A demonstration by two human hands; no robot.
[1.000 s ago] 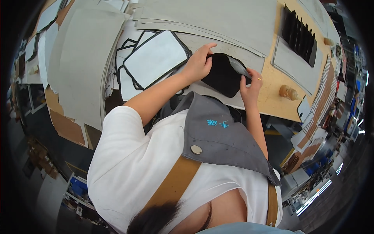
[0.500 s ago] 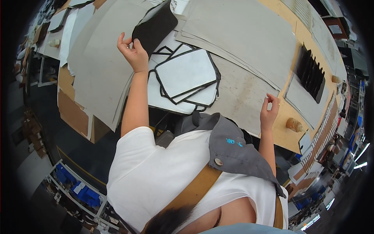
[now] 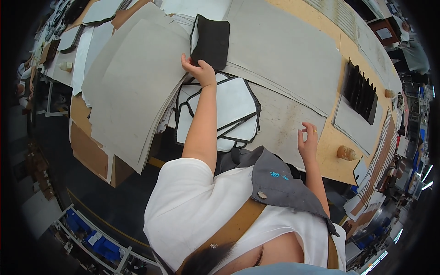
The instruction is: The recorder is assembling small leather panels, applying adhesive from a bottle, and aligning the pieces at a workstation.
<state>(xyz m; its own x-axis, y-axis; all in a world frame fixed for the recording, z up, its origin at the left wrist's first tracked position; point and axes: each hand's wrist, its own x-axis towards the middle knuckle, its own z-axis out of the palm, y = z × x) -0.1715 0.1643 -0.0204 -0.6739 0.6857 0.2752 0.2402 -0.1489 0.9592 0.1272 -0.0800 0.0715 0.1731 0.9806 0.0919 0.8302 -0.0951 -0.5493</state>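
My left hand (image 3: 200, 71) reaches forward over the bench and grips the near edge of a black folded panel (image 3: 215, 46), its thumb on top. A pale lining shows along the panel's left side. Just below that hand lies a loose stack of white panels with black edging (image 3: 233, 105), partly covered by my left forearm. My right hand (image 3: 308, 143) hovers over the right part of the bench with fingers loosely curled and apart, and nothing shows in it. A ring sits on one of its fingers.
Large grey sheets (image 3: 133, 73) are piled at the left, and more grey sheets (image 3: 284, 50) lie at the back. At the right are a row of black pieces (image 3: 360, 94) on a grey sheet and a small brownish jar (image 3: 346, 153) near the bench edge.
My left hand has swung to the right with the black panel, which now lies flatter and shows more of its face. My right hand has shifted slightly left and nearer.
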